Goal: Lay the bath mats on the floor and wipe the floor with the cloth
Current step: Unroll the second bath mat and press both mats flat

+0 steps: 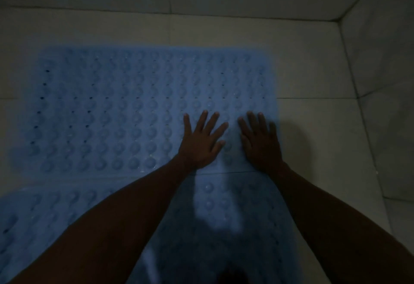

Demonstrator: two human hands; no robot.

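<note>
Pressing flat on the far bath mat [134, 104], your left hand [201, 142] and right hand [261, 144] lie palm-down, fingers straight and spread, near its right edge. A second bath mat [224, 216] adjoins it on the tiled floor [313, 115].

a light blue rubber bath mat [125, 108], rectangular and studded with rows of round suction bumps and small drain holes, lies flat on the pale tiled floor [313, 126], its long side running from nine to three o'clock. at six o'clock from it, a second blue bumped rubber mat [219, 212] lies flat too, its far edge just beside the first mat's near edge. dim light blurs whether the edges touch or overlap.
</note>
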